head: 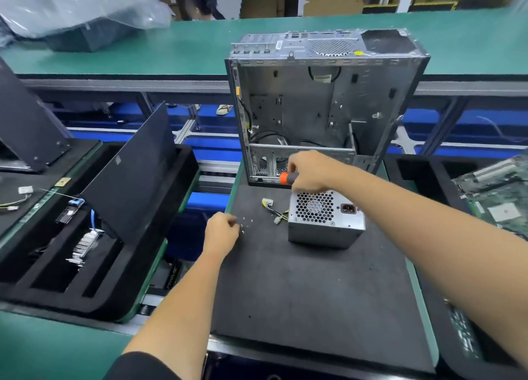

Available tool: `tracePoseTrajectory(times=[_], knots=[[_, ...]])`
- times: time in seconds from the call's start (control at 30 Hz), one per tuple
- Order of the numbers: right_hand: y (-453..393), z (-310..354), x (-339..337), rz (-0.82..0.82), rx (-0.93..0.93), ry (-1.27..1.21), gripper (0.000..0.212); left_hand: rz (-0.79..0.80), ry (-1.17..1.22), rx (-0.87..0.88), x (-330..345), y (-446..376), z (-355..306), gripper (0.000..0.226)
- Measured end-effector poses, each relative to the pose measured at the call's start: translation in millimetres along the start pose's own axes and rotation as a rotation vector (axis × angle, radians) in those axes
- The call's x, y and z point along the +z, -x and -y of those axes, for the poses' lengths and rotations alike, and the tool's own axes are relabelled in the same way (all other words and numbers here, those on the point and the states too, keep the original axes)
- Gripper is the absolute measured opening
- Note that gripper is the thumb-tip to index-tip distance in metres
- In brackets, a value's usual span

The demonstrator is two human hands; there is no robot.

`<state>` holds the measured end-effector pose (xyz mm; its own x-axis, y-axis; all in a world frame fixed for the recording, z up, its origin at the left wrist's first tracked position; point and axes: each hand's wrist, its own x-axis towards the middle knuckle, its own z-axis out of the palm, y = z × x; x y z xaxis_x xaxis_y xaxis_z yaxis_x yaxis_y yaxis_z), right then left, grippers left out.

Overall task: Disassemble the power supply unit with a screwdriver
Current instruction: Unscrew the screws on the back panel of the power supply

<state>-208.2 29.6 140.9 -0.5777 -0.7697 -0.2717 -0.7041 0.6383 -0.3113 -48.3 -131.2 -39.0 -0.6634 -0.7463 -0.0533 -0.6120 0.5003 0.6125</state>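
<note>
Head view of the workstation. The power supply unit [325, 218], a grey metal box with a honeycomb fan grille and a mains socket on its near face, stands on the black foam mat [314, 294] just right of frame centre. The right hand [310, 171], directly above the unit's far top edge, is curled round the screwdriver [288, 177], whose orange-and-black handle points left. The left hand [221, 232], left of the unit and apart from it, has its fingers curled at several small screws [245, 222] on the mat; whether it pinches one cannot be told. Loose connector cables [274, 211] lie between this hand and the unit. An empty computer case [323, 105] stands open behind.
</note>
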Motion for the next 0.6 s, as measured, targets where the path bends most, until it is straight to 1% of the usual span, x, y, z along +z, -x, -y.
tracePoseTrajectory(times=[0.07,0.13,0.2,0.27,0.33,0.4,0.5,0.6], knots=[[9.1,-0.2,-14.7,-0.043,-0.043,0.016,0.030,-0.039,0.061,0.028,-11.9,-2.6,-14.3,0.023],[17.2,-1.0,-31.4,-0.072,-0.072,0.026,0.022,-0.070,0.179,0.053,-25.1,-2.7,-36.4,0.028],[27.3,0.6,-50.2,-0.081,-0.084,0.035,0.020,-0.012,0.283,0.121,-35.9,-1.4,-63.5,0.034],[38.1,3.8,-68.3,-0.061,-0.091,0.060,0.022,0.101,0.260,0.258,-43.6,3.4,-89.4,0.037],[48.3,5.7,-83.4,-0.030,-0.086,0.083,0.020,0.175,0.173,0.401,-48.2,9.9,-110.4,0.027],[59.1,6.9,-93.4,-0.007,-0.081,0.105,0.018,0.185,0.115,0.503,-48.4,16.6,-125.4,0.016],[72.3,12.5,-97.0,-0.010,-0.095,0.144,0.019,0.213,0.114,0.536,-44.3,27.1,-136.3,0.007],[79.3,18.6,-91.4,-0.045,-0.106,0.154,0.017,0.248,0.101,0.536,-38.4,35.6,-137.3,0.009]])
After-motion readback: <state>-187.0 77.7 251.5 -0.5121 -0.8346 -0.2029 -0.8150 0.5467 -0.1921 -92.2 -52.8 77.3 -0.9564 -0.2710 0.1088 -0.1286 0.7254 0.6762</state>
